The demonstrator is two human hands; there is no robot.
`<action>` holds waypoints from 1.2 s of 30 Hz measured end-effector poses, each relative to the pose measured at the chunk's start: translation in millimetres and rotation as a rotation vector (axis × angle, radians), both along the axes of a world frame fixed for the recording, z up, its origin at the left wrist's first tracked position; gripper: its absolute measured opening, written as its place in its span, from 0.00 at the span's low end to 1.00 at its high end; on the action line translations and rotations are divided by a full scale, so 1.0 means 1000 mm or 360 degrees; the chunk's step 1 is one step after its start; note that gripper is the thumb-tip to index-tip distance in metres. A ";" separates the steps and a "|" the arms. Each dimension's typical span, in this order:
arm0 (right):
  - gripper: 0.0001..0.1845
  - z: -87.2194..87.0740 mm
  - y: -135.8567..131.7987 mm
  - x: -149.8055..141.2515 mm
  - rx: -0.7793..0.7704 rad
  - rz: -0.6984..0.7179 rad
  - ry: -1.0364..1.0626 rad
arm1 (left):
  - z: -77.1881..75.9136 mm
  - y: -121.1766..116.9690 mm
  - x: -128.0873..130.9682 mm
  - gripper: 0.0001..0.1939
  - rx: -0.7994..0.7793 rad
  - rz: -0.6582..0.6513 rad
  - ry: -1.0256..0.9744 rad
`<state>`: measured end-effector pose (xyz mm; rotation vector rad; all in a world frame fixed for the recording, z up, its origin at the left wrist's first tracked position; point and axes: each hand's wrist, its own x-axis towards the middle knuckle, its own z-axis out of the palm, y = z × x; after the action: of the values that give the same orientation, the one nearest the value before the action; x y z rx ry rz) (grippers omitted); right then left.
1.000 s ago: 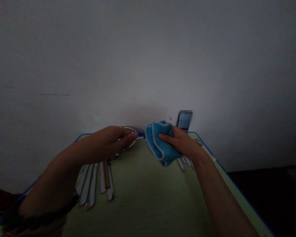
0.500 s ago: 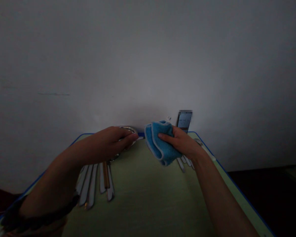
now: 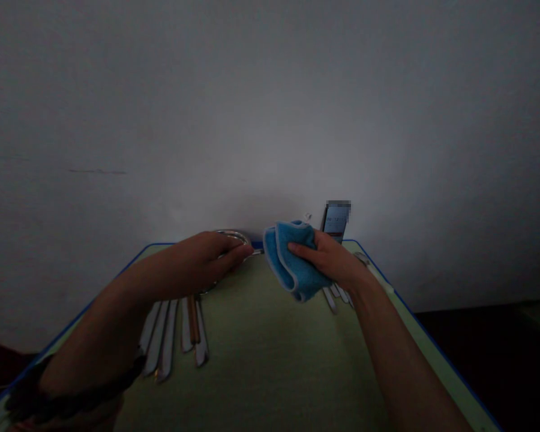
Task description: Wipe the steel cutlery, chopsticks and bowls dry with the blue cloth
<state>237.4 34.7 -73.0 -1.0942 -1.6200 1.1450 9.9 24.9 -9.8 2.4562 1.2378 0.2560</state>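
Observation:
My left hand (image 3: 220,255) is closed in a pinch, thumb against fingers. From its fingertips a thin silvery piece of cutlery (image 3: 258,252) sticks out toward the cloth; the kind cannot be made out. My right hand (image 3: 330,255) is closed around a folded blue cloth (image 3: 299,258) with a pale edge, its thumb pressed on the near side. The two hands are a short gap apart above the table. Behind my left hand a round shiny metal dish (image 3: 238,235) is partly hidden.
Several table knives (image 3: 166,342) lie on the green table (image 3: 270,360) at left, with a brown-handled piece (image 3: 193,321) beside them. More cutlery (image 3: 330,300) lies under my right hand. A phone (image 3: 336,221) leans against the wall (image 3: 270,120) behind the table's blue edge.
Almost nothing differs. Both hands keep the same hold and nearly the same place, with only a very slight shift of the left forearm.

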 end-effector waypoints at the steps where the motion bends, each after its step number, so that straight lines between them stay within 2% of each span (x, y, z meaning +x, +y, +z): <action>1: 0.17 0.000 0.000 0.000 0.0004 0.0000 0.0002 | 0.000 0.000 0.000 0.20 0.0001 0.0000 0.0001; 22: 0.18 -0.001 0.000 0.001 -0.0006 0.0003 -0.0045 | -0.002 0.000 0.000 0.20 0.0018 -0.0013 0.0020; 27: 0.18 -0.004 0.004 0.000 -0.0053 0.0014 0.0064 | 0.000 -0.001 0.002 0.20 0.0025 -0.0044 0.0007; 29: 0.21 -0.004 0.006 -0.005 0.0003 -0.0149 0.0072 | 0.001 -0.001 0.002 0.20 0.0067 -0.0049 -0.0004; 33: 0.26 -0.010 0.008 -0.026 0.0123 -0.0746 0.0089 | 0.001 0.000 0.002 0.21 0.0131 0.0002 -0.0028; 35: 0.26 -0.017 0.009 -0.040 0.0086 -0.0943 0.0247 | 0.000 0.000 0.004 0.21 0.0185 0.0037 -0.0014; 36: 0.25 -0.020 0.010 -0.046 0.0055 -0.0971 0.0378 | -0.001 0.000 0.005 0.21 0.0223 0.0047 -0.0004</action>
<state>191.0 44.4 -93.4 -1.2579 -1.0117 0.7959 15.3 24.4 -10.4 2.5555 1.2965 0.3657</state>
